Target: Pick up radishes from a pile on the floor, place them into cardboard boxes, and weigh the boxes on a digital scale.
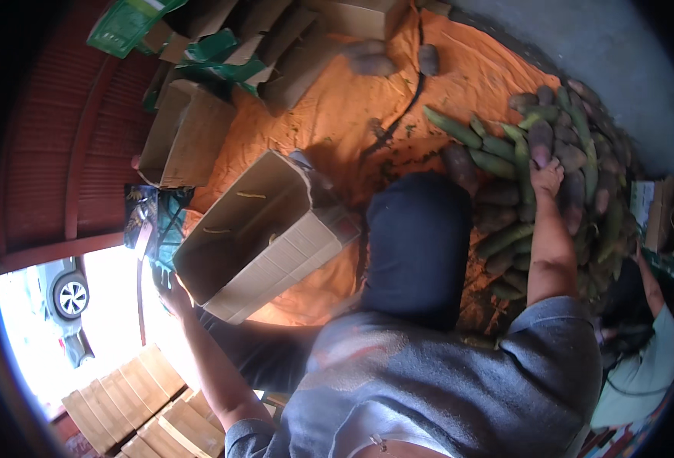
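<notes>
On orange tarp: L hand grips box, R hand on tubers.

Dim, warm cast; blown-out glare lower left; fisheye edges dark, soft focus

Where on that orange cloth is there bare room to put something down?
The widest bare stretch of the orange cloth lies between the flattened cardboard boxes at the top and the produce pile. A smaller patch sits above the open carton held by the left hand. Around the right hand, on the pile, it is crowded.
</notes>
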`<action>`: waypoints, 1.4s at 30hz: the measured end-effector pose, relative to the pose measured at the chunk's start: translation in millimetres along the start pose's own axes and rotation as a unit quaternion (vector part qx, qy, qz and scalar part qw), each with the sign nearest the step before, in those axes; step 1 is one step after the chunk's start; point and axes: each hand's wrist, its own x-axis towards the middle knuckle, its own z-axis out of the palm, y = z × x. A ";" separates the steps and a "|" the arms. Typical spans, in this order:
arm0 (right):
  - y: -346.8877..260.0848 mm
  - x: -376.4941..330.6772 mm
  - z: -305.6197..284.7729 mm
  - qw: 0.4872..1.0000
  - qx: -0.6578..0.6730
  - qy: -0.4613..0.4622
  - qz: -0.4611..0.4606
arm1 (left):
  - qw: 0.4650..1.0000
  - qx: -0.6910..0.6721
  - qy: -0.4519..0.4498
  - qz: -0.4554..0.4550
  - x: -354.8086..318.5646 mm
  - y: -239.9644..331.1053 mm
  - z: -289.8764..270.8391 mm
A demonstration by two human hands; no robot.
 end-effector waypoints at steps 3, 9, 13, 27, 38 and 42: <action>27.1 46.0 34.3 0.998 -0.033 -0.052 0.023 | 0.999 0.020 0.001 -0.046 0.3 8.8 10.9; 44.9 81.1 86.3 0.988 -0.133 -0.061 0.041 | 0.998 -0.023 0.009 0.052 5.7 -20.9 -1.4; 26.8 70.5 102.2 0.990 -0.123 -0.055 0.041 | 0.998 0.023 0.027 0.049 4.5 -7.0 -28.8; -41.9 -51.7 -107.5 0.486 0.830 -0.258 0.087 | 0.981 0.032 -0.028 0.187 54.8 23.9 -23.8; -333.8 -218.9 -361.8 0.375 0.657 -0.541 -0.368 | 0.949 0.015 -0.179 0.258 72.5 25.8 1.8; -408.0 -276.7 -332.9 0.619 0.434 -0.451 -0.474 | 0.932 0.070 -0.274 0.226 72.0 5.9 -0.5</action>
